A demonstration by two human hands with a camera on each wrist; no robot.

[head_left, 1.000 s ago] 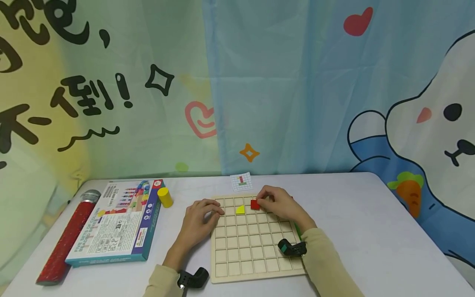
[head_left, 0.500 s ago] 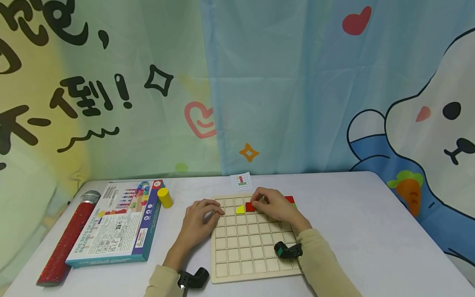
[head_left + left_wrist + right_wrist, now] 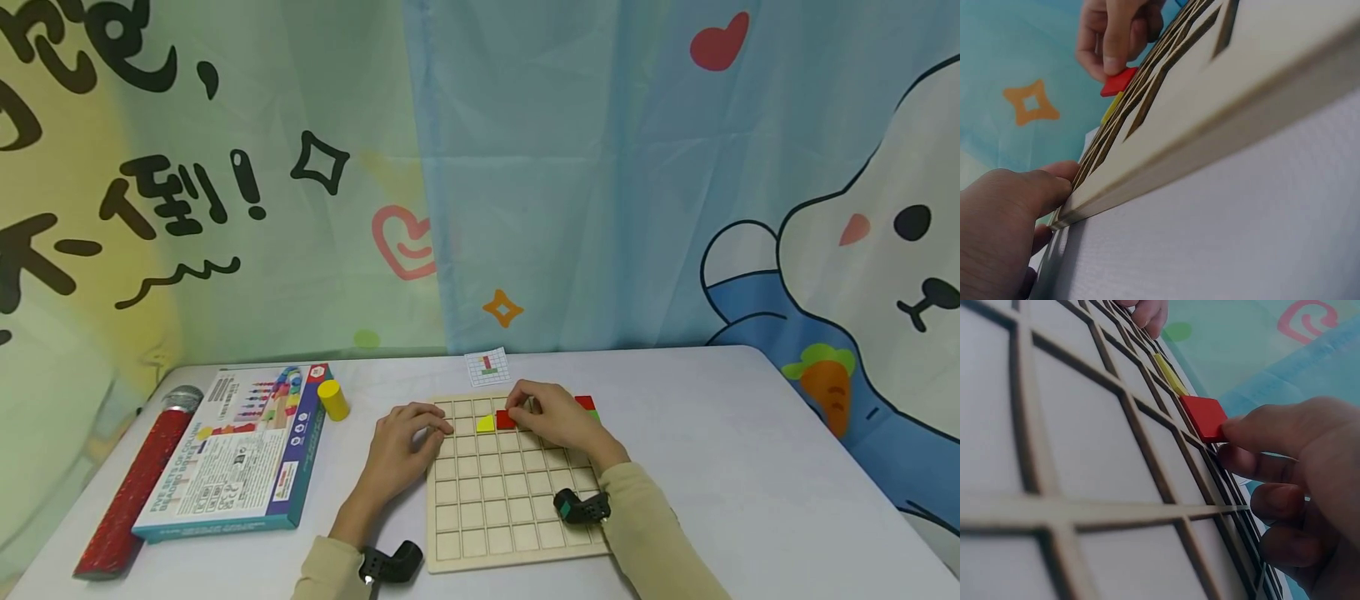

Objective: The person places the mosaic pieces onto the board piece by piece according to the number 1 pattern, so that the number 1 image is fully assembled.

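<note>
My right hand point(image 3: 555, 417) pinches a red square tile point(image 3: 1204, 417) between thumb and fingertip. The tile sits tilted over the far rows of a wooden grid board point(image 3: 498, 510), right beside a yellow tile point(image 3: 485, 423) with a slanted side. In the right wrist view the edges of the red and yellow point(image 3: 1169, 374) tiles meet. At the board's far left edge my left hand point(image 3: 405, 442) grips the rim; in the left wrist view its thumb and a finger point(image 3: 1060, 178) lie on the rim while other fingers go below it, partly hidden.
Behind the board lies a small card point(image 3: 487, 367) with a coloured grid pattern. More red point(image 3: 584, 402) and green pieces show past the right hand. To the left are a flat box point(image 3: 225, 454), a red tube point(image 3: 138, 483) and a yellow cylinder point(image 3: 333, 400).
My right hand has moved left with the red tile, bringing it up against the yellow one, and uncovering red and green pieces at the right. The left hand has stayed put.
</note>
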